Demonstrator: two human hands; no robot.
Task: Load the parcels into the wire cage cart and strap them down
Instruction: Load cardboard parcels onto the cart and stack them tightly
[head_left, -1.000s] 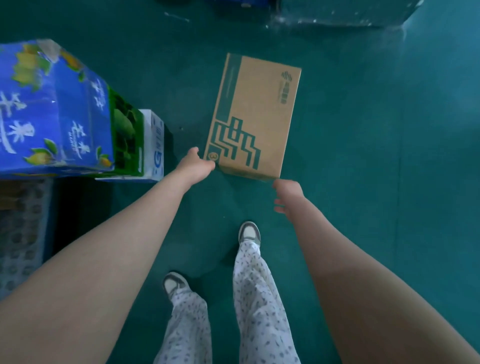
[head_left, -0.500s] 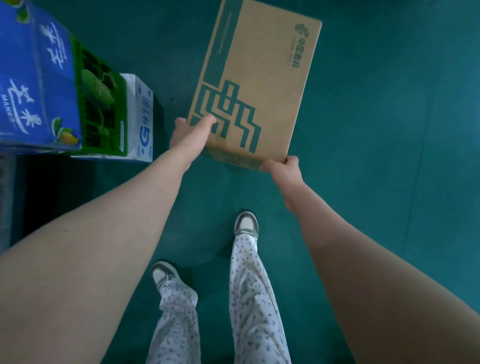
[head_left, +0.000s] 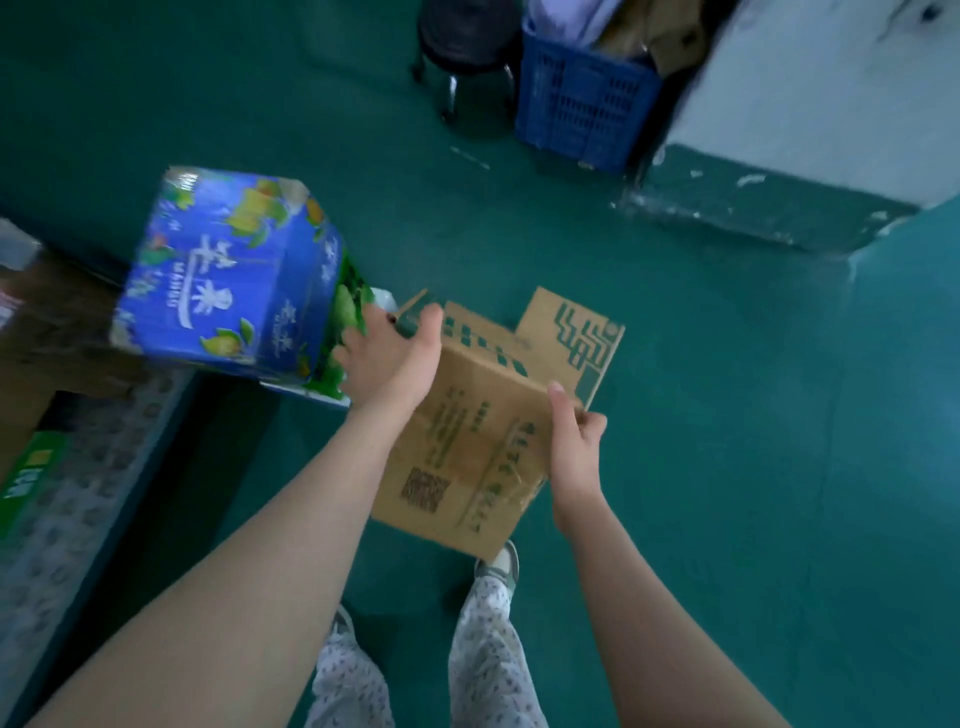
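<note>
A brown cardboard parcel (head_left: 483, 441) with green printing is up off the floor, tilted, between my two hands. My left hand (head_left: 395, 358) grips its far left edge, thumb on top. My right hand (head_left: 576, 447) grips its right edge, with the thumb over the top face. A blue fruit-printed carton (head_left: 228, 275) sits on other boxes at the left, close to my left hand. A perforated grey surface (head_left: 78, 499), possibly part of the cart, lies at the lower left; its wire sides are not visible.
A blue plastic crate (head_left: 582, 109) and a dark round stool (head_left: 462, 47) stand at the back. A white wall corner with a green base (head_left: 769, 208) juts in at the upper right. Green floor stretches to the right. My legs and shoes are below the parcel.
Both hands reached the parcel lying on the floor, took hold of its near corners and lifted it. It now hangs tilted in front of me, and the view has swung upward.
</note>
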